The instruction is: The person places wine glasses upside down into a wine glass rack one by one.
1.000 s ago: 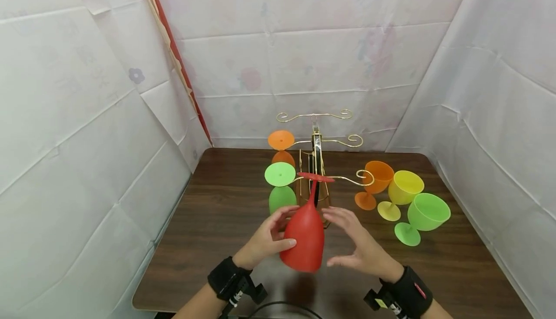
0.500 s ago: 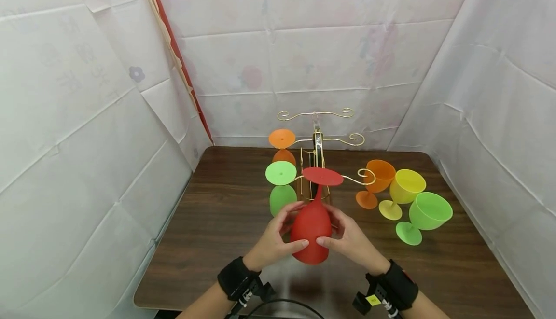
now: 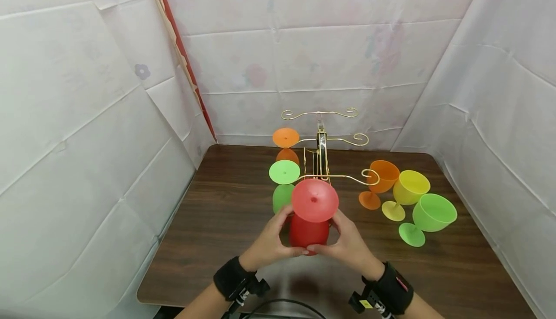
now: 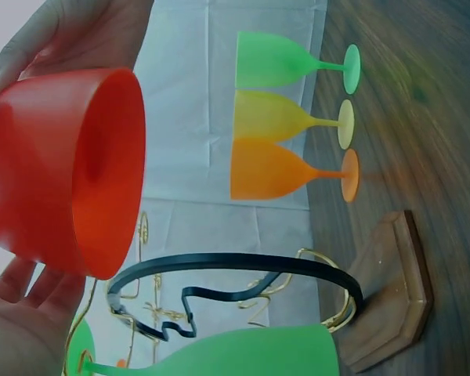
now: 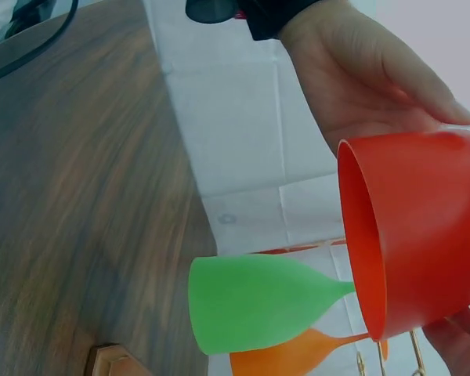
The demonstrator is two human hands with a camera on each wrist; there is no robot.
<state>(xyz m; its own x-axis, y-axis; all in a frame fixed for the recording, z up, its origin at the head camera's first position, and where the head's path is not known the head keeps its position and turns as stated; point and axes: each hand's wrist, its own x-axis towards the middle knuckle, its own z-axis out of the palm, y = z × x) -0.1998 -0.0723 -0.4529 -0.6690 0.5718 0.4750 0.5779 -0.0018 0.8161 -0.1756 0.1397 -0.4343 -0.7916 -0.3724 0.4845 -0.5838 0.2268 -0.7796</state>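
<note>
A red goblet (image 3: 309, 232) is held upside down between my two hands, its round foot on top and its bowl mouth facing down. My left hand (image 3: 270, 242) grips the left side of the bowl and my right hand (image 3: 352, 247) the right, with the thumbs meeting at the near side. The goblet's foot overlaps the front arm of a gold wire rack (image 3: 343, 176) in the head view. From the rack's left side hang a green goblet (image 3: 284, 198) and an orange goblet (image 3: 286, 155), both upside down. In the left wrist view the red bowl's open mouth shows.
Orange (image 3: 384, 176), yellow (image 3: 411, 187) and green (image 3: 434, 213) goblets stand upright at the right of the brown wooden table (image 3: 217, 242). The rack's wooden base (image 4: 388, 290) shows in the left wrist view. White sheets (image 3: 347, 58) surround the table; a black cable (image 3: 282, 301) lies at the front edge.
My right hand has come in from the right and taken hold of the red goblet beside my left hand. The goblet has tipped so its foot now faces the head camera.
</note>
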